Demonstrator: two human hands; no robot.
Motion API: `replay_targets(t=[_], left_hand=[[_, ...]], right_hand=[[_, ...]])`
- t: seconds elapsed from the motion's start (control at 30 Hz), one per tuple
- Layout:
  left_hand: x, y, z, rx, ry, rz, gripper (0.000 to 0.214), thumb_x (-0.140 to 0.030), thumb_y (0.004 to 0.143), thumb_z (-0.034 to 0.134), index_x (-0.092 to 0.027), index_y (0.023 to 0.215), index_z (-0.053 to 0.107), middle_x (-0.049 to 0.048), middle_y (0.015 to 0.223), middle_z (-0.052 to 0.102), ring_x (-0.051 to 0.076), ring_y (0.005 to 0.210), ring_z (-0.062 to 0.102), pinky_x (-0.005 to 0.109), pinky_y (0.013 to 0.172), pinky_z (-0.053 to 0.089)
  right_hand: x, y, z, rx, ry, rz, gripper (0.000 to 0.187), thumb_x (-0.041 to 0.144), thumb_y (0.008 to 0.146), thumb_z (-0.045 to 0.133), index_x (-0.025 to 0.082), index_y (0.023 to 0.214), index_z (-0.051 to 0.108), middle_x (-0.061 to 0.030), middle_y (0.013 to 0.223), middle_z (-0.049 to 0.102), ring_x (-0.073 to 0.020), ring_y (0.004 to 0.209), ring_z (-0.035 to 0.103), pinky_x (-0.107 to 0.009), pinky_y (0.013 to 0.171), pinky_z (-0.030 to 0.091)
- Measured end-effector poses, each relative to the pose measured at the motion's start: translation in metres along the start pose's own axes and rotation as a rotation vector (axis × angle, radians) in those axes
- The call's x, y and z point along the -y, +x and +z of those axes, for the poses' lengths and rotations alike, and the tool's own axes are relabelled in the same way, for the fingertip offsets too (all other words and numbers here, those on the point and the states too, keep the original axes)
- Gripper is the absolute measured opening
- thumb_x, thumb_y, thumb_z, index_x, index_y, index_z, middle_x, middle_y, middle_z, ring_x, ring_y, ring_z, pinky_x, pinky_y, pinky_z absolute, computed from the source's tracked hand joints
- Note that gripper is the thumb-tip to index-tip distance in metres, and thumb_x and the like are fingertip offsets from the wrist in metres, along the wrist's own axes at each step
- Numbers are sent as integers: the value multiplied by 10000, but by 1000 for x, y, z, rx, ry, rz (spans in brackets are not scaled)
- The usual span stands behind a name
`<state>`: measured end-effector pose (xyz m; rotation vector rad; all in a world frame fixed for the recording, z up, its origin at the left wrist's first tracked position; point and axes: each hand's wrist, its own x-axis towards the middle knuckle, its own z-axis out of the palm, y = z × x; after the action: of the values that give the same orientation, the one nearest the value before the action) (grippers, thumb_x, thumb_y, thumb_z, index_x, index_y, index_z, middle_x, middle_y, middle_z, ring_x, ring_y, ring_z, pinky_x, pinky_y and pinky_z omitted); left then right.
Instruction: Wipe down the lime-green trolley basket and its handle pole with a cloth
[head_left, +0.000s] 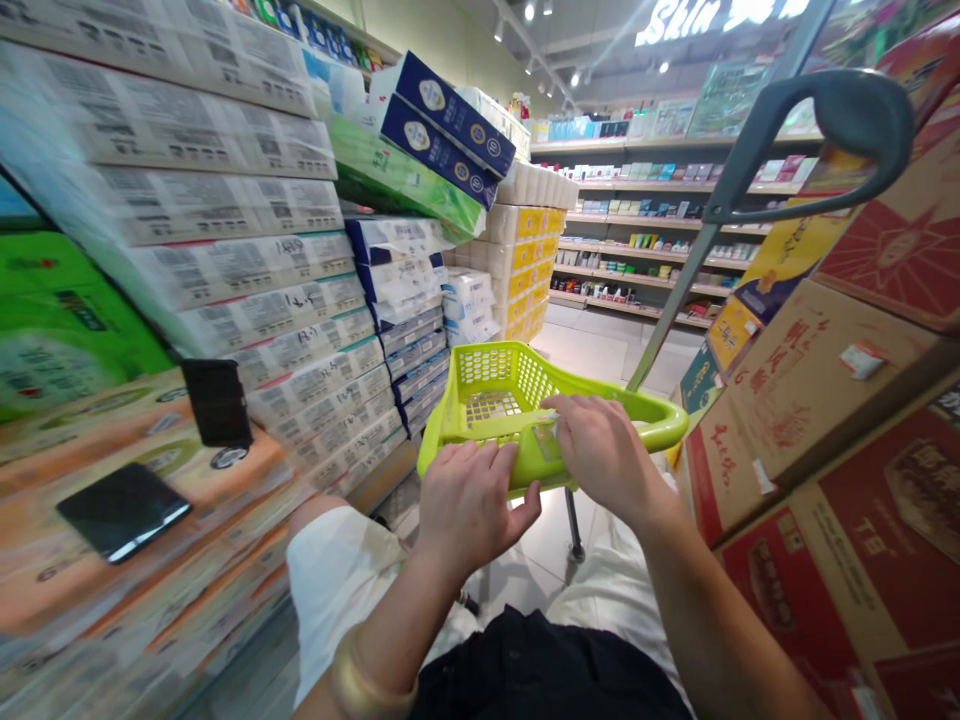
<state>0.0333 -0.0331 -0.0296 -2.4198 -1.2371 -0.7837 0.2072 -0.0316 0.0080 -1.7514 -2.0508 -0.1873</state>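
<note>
A lime-green plastic shopping basket with perforated walls sits in front of my body. My left hand grips its near edge, fingers over the rim and thumb sticking out to the side. Just to the right, my right hand holds the same edge, with fingertips around a pale clear piece on the rim. The undersides of both grips are hidden. Behind the basket's right corner rises a slanted metal pole topped by a dark grey looped handle.
Stacked white packs line the left. A phone and a small black object lie on orange tissue packs. Cardboard cartons stand close on the right. Stocked shelves fill the back, beyond pale tile floor.
</note>
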Motion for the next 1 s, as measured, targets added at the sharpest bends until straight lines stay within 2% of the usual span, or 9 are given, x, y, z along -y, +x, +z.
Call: replay_targets(t=[0.1, 0.23, 0.3, 0.37, 0.47, 0.6, 0.7, 0.87, 1.0], left_hand=[[1, -1, 0, -6, 2, 1, 279, -456, 824, 543, -206, 915, 628, 41, 780, 682, 232, 733, 595, 379, 687, 377], [0, -1, 1, -1, 5, 8, 285, -461, 845, 519, -208, 922, 625, 35, 768, 675, 231, 734, 591, 385, 687, 373], [-1, -1, 1, -2, 6, 7, 288, -466, 846, 514, -209, 917, 624, 32, 754, 668, 230, 732, 590, 384, 683, 369], [-1, -1, 2, -5, 4, 0, 281, -461, 837, 524, -208, 911, 623, 33, 747, 665, 228, 730, 589, 381, 681, 366], [-1, -1, 1, -9, -6, -4, 278, -464, 827, 533, -207, 890, 619, 39, 749, 667, 225, 725, 589, 375, 675, 362], [-1, 0, 1, 2, -4, -5, 260, -466, 829, 523, -215, 817, 592, 32, 720, 644, 223, 713, 587, 371, 668, 358], [0, 0, 1, 11, -3, 2, 263, -467, 841, 511, -216, 811, 586, 31, 721, 640, 223, 710, 586, 373, 668, 358], [-1, 0, 1, 9, -11, 9, 266, -457, 832, 538, -208, 887, 616, 37, 759, 667, 226, 727, 590, 380, 676, 372], [-2, 0, 0, 15, -8, 2, 270, -465, 838, 526, -210, 864, 611, 36, 753, 663, 221, 723, 589, 380, 673, 371]], right_hand=[[-6, -4, 3, -32, 76, -15, 343, 176, 931, 401, 189, 1168, 648, -77, 1081, 711, -210, 1024, 627, -324, 950, 412], [-29, -6, 0, -42, 77, 120, 344, 208, 937, 391, 186, 1170, 643, -85, 1116, 703, -233, 1051, 627, -353, 939, 437], [-32, -4, -3, -16, 33, 158, 359, 198, 938, 376, 169, 1183, 638, -105, 1126, 699, -251, 1080, 621, -372, 950, 435], [-25, -1, -4, 12, 17, 129, 373, 172, 935, 370, 161, 1201, 631, -114, 1136, 696, -248, 1101, 615, -371, 977, 418], [-2, 3, -2, 46, 16, 39, 391, 148, 917, 398, 172, 1246, 608, -115, 1121, 701, -239, 1087, 624, -366, 997, 397], [24, 5, 4, 60, 79, -72, 379, 165, 929, 400, 222, 1240, 608, -77, 1103, 708, -228, 1054, 634, -363, 976, 409], [20, 4, 7, 40, 147, -101, 370, 173, 941, 386, 235, 1227, 612, -51, 1142, 700, -210, 1077, 629, -351, 992, 407], [-9, 6, 1, 12, 64, 31, 376, 161, 916, 398, 174, 1211, 631, -96, 1135, 705, -221, 1093, 633, -339, 993, 418], [-1, 11, -1, 78, -4, 28, 397, 148, 895, 418, 166, 1234, 623, -110, 1084, 719, -231, 1054, 651, -335, 971, 426]])
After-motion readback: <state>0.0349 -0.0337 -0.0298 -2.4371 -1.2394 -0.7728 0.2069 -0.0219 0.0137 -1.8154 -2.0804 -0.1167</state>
